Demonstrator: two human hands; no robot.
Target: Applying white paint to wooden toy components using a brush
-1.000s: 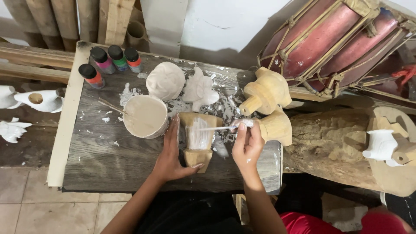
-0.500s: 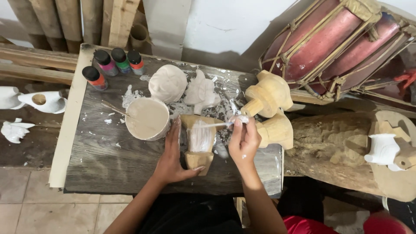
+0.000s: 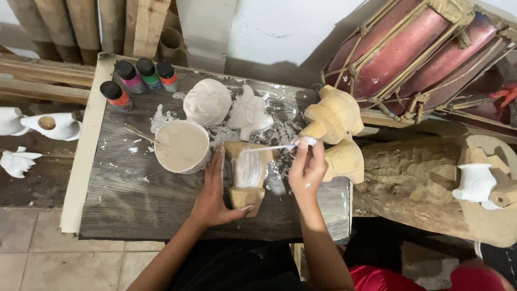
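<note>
A small wooden carving (image 3: pixel 248 175), partly coated in white paint, lies on the dark board (image 3: pixel 134 215). My left hand (image 3: pixel 214 194) rests on the board and holds the carving by its left side and lower end. My right hand (image 3: pixel 307 167) grips a thin paintbrush (image 3: pixel 269 148); its white-laden tip touches the carving's upper part. A round tub of pale paint (image 3: pixel 182 145) stands just left of the carving, with a stick lying across its rim.
Several small paint bottles (image 3: pixel 137 78) stand at the board's far left corner. Two white-coated carvings (image 3: pixel 226 108) lie behind the tub. Bare wooden carvings (image 3: pixel 336 132) sit to the right. White figures (image 3: pixel 37 126) lie left; a red drum (image 3: pixel 414 51) leans at the back right.
My right hand has shifted slightly along the carving with the brush, spreading more white over it. My left hand keeps its hold on the carving.
</note>
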